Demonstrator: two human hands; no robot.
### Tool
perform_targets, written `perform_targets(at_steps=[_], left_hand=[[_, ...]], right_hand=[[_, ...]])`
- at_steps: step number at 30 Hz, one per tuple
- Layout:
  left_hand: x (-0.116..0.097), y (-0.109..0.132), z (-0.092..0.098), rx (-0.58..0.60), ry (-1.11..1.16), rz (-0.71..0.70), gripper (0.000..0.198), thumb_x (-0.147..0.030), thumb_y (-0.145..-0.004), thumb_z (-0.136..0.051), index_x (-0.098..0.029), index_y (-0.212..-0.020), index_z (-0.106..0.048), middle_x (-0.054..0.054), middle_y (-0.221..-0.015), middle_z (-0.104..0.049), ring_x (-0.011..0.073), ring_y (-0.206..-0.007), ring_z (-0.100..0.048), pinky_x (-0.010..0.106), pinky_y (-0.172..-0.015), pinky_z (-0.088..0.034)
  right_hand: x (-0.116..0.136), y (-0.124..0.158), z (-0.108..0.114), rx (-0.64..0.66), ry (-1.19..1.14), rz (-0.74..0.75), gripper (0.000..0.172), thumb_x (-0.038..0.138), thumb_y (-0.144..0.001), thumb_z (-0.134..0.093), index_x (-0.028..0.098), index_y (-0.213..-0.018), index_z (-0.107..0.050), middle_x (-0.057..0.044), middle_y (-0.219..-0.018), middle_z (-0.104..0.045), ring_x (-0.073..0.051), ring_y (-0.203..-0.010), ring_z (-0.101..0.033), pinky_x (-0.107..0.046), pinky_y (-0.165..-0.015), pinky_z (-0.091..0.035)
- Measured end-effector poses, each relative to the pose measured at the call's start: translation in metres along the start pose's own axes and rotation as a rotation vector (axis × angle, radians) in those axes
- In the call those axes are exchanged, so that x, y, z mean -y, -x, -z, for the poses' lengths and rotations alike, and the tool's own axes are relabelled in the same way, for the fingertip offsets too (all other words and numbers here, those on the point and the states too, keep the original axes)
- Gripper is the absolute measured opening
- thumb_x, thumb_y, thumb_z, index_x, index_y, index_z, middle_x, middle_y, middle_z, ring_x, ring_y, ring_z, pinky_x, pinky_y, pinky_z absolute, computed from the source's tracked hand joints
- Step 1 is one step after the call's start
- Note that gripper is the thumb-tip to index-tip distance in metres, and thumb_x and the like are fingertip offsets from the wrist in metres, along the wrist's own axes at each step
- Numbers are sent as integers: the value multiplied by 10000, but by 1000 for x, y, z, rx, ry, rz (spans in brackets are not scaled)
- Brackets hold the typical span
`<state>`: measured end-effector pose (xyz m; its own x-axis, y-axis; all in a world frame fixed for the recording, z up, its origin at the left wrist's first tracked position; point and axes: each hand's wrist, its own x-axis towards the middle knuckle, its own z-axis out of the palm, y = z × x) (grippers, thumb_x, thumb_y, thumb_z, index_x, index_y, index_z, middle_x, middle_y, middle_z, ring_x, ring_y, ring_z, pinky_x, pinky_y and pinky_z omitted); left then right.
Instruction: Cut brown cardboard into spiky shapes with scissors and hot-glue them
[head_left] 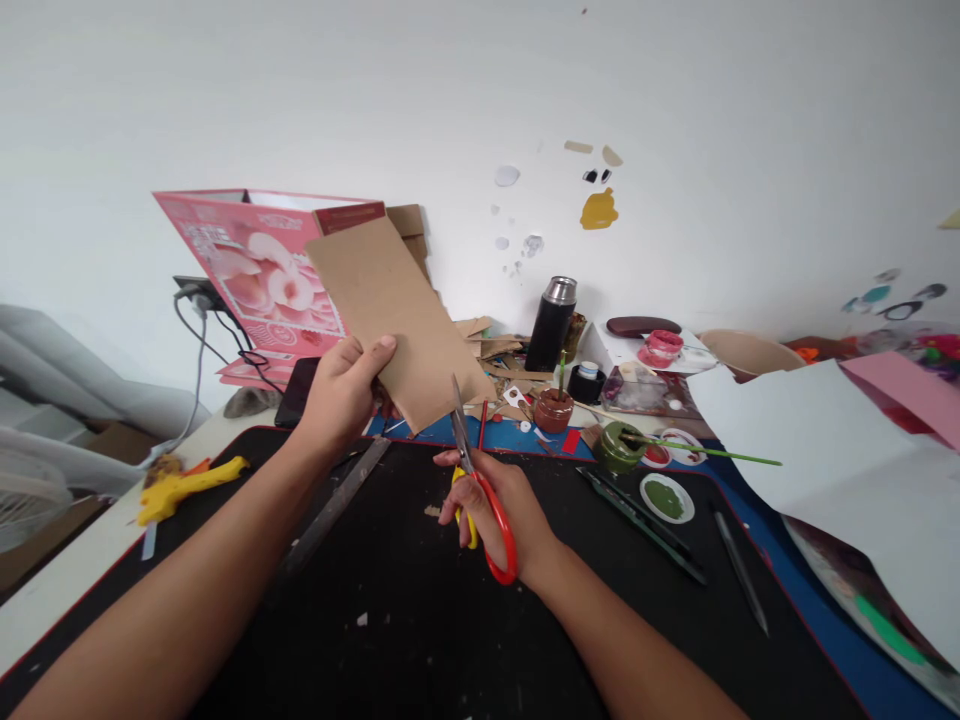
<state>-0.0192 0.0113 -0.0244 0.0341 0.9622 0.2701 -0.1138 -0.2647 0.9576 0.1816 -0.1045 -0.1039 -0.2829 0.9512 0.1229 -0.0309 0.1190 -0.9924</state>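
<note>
My left hand [341,393] is closed on the lower edge of a brown cardboard sheet [394,310], holding it up tilted above the black mat [405,620]. My right hand [504,512] grips scissors [480,500] with a red and a yellow handle loop. Their blades point up and touch the cardboard's lower right edge.
A metal ruler [337,505] lies on the mat under my left wrist. A yellow glue gun [184,487] sits at the left. Paint pots [553,410], a green brush [705,452], a black flask [551,322], a pink box [262,270] and white paper [832,460] crowd the back and right.
</note>
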Motion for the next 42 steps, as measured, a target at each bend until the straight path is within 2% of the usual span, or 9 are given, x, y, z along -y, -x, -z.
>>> perform_targets(at_steps=[7,16,29,42], left_hand=[[-2,2,-1,32,-43,-25,337,-520,-940,-744,-210,-924,-611,-23,-554,-587,149,-364,-555,231,-328,-419],[-4,2,-4,9,-42,-7,315,-500,-924,-732,-221,-892,-589,-39,-529,-557,143,-328,-514,244,-316,-412],[-4,3,-3,28,-28,-16,366,-541,-916,-775,-216,-914,-606,-22,-545,-602,146,-361,-562,226,-324,-431],[-4,3,-5,10,-41,-18,342,-525,-908,-757,-231,-876,-587,-40,-521,-563,142,-329,-505,242,-308,-399]], right_hand=[[0,-1,0,7,33,-10,753,820,-991,-616,162,-1345,-716,-30,-731,-730,-141,-449,-622,-237,-452,-478],[1,-1,0,-7,15,2,775,837,-984,-607,152,-1331,-713,-30,-720,-724,-132,-432,-593,-242,-457,-476],[2,0,0,-11,40,-13,749,816,-998,-605,158,-1337,-720,-22,-723,-720,-133,-444,-604,-238,-456,-486],[3,0,-1,-22,29,-21,739,808,-1003,-597,157,-1332,-713,-17,-716,-712,-128,-436,-589,-237,-454,-480]])
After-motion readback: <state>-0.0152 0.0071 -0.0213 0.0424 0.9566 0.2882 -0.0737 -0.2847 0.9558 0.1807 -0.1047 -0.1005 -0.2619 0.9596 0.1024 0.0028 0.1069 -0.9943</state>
